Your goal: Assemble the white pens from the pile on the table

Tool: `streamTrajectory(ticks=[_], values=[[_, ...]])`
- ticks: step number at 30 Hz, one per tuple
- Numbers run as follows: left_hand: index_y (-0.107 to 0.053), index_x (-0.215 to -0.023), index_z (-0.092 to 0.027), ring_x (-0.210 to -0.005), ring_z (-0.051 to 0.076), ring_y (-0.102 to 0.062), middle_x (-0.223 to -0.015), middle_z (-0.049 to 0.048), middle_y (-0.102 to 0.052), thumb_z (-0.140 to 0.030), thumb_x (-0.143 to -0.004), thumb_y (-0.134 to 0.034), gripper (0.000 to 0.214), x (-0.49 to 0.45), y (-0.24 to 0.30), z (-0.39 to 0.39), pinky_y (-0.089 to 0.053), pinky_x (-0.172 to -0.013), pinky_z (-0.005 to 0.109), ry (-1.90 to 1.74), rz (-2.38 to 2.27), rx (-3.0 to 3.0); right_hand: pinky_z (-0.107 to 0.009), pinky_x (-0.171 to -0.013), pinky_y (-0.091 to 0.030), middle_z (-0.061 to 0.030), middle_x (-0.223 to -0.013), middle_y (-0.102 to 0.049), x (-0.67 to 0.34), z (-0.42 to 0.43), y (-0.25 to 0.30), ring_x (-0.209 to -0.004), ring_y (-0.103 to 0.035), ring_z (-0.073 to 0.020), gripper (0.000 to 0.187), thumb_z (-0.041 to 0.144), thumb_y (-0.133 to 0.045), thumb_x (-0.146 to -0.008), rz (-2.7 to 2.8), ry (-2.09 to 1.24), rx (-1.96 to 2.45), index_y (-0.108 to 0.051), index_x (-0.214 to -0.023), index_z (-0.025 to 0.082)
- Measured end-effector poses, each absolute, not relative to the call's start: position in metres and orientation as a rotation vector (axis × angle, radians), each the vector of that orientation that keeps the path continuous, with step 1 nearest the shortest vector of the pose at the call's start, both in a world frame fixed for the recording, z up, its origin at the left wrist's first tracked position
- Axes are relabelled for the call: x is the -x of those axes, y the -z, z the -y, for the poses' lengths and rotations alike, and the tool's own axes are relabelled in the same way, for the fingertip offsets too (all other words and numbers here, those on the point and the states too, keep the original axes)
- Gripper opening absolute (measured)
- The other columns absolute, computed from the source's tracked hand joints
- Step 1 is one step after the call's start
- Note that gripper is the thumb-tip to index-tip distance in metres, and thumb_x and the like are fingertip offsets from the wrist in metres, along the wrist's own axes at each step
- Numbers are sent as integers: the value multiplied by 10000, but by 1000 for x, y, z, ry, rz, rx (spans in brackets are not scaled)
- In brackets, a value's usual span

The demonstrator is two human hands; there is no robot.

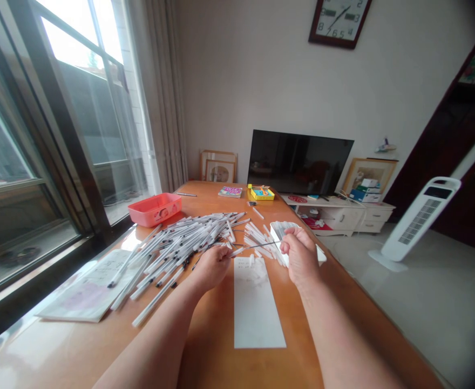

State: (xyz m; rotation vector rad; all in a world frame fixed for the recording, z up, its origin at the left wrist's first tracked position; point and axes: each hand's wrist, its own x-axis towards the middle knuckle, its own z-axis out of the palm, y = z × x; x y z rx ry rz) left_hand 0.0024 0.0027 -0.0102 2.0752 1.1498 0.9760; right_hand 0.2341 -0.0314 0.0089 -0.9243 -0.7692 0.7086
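My left hand (pixel 212 266) is closed around a white pen barrel (pixel 237 252) whose end pokes out toward the right. My right hand (pixel 300 254) is pinched on the end of a thin dark refill (pixel 257 246) that runs leftward to the barrel's tip. Both hands hover over a white paper sheet (pixel 257 308) on the wooden table (pixel 205 351). A large heap of white pens (pixel 172 246) lies left of my left hand. A white box (pixel 280 229) with more white parts sits just behind my right hand.
A pink tray (pixel 155 208) stands at the far left of the table near the window. Papers (pixel 92 289) lie at the left edge. A booklet (pixel 230 191) and a yellow box (pixel 261 193) sit at the far end. Beyond are a TV (pixel 298 162) and a white fan (pixel 418 221).
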Motion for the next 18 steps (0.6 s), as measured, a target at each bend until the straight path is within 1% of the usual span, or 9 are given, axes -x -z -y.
streamTrajectory(ticks=[6,12,15,18], values=[[-549,-591,-207,-686,189,-513,-685,35,-585,-115,-745,-507,184,-3,7,0,-329,-651,297,-966,-1137,-2210,-180,-469,-333,77,-524,-491,-227,34,-9,-494,-433,-85,167,180,-609,-705,822,-741,963,-572,-864,213],[-670,-733,-197,-784,194,-569,-788,41,-644,-120,-753,-531,160,-4,3,7,-400,-716,274,-859,-1181,-2241,-206,-466,-324,79,-546,-491,-224,37,-11,-496,-420,-93,186,227,-641,-707,831,-723,978,-560,-874,218],[-673,-749,-193,-766,179,-561,-765,27,-640,-115,-757,-530,163,-6,3,10,-397,-702,263,-791,-1159,-2230,-221,-468,-321,73,-555,-499,-223,37,-11,-504,-427,-104,190,259,-653,-721,832,-669,1019,-562,-884,220],[-671,-742,-185,-709,163,-538,-710,13,-617,-131,-759,-539,143,-11,6,11,-381,-657,256,-776,-1097,-2126,-234,-510,-352,70,-577,-511,-217,38,-9,-533,-451,-112,196,273,-658,-744,895,-658,1034,-559,-905,220]])
